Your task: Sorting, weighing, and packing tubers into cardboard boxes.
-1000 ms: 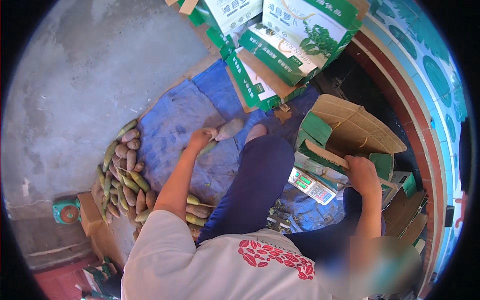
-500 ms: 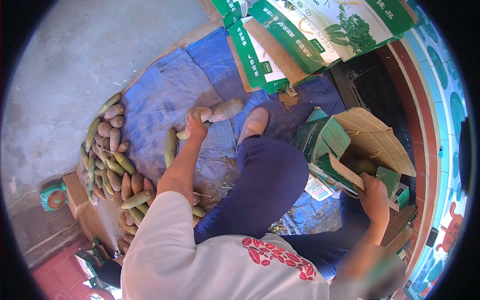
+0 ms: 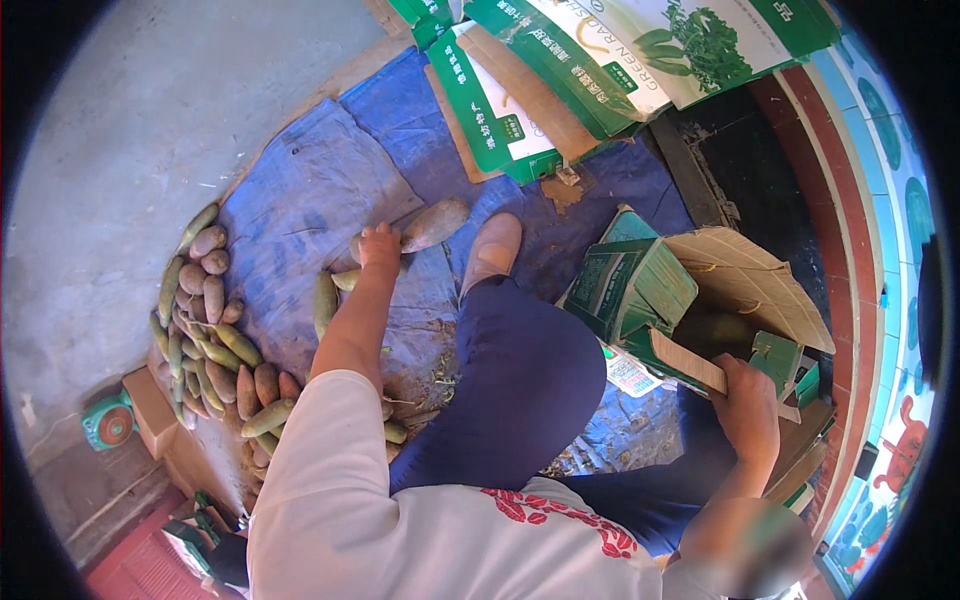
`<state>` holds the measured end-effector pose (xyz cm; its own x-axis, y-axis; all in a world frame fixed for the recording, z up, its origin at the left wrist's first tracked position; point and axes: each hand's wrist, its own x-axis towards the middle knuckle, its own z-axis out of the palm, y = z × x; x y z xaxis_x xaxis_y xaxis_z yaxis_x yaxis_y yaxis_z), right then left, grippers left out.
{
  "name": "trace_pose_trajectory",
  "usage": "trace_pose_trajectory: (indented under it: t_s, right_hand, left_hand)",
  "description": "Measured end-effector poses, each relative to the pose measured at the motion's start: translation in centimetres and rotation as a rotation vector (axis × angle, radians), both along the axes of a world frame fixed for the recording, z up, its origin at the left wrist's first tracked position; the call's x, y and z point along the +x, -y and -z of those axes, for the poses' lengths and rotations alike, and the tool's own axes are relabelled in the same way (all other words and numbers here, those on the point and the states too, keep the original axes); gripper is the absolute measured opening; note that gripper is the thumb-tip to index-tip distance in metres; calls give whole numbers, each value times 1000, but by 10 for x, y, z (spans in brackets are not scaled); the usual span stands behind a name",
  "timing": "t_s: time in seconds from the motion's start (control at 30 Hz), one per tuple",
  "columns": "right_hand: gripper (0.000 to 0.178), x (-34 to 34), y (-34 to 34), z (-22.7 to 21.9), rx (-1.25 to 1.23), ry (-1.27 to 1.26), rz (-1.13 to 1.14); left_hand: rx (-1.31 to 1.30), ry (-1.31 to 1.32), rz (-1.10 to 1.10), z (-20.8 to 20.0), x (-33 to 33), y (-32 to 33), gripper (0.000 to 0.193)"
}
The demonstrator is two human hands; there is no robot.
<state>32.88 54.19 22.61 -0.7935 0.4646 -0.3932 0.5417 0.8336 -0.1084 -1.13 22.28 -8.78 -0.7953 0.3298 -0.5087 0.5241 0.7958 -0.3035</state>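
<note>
My left hand (image 3: 379, 249) reaches down to the blue sheet, its fingers curled over a brownish root vegetable (image 3: 356, 247) that it partly hides. Just right of those fingers lies a large, soil-dusted radish (image 3: 436, 223). A green radish (image 3: 325, 304) rests nearer my forearm, and the end of another green one (image 3: 346, 280) shows beside the wrist. On the other side, my right hand (image 3: 748, 405) grips a cardboard flap (image 3: 690, 361) of the open green box (image 3: 640, 285). Inside the box, a dim greenish shape (image 3: 722, 328) is visible in shadow.
A heap of green and reddish-brown roots (image 3: 215, 345) lies at the left on the blue sheet (image 3: 300, 190). Flattened green-and-white cartons (image 3: 590, 70) are at the far side. My shoe (image 3: 493, 250) stands between radish and box. A tiled wall (image 3: 890, 240) curves along the right.
The whole view has shifted slightly. My left hand's fingers have shifted on the brownish root, which now shows at their left side. My right hand stays on the box flap.
</note>
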Motion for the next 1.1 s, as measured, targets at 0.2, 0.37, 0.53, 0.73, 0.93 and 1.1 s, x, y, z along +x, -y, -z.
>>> trace_pose_trajectory:
  t_s: [0.2,0.37,0.53,0.73,0.93,1.1]
  right_hand:
    - [25,3,2,-2,1,-39,-21]
    - [23,12,1,1,9,-20,-13]
    - [15,18,1,6,62,-91,-106]
    - [9,25,2,12,111,-120,-151]
    - [9,33,4,13,132,-135,-155]
    - [13,33,6,13,145,-146,-169]
  left_hand:
    - [83,2,-32,-13,16,28,28]
    - [350,119,-97,-70,51,46,37]
    - [1101,295,-797,-76,76,64,39]
    - [1678,406,-715,-212,77,-14,43]
    - [1802,599,-283,-326,125,-105,42]
    - [1618,570,49,-329,170,-178,42]
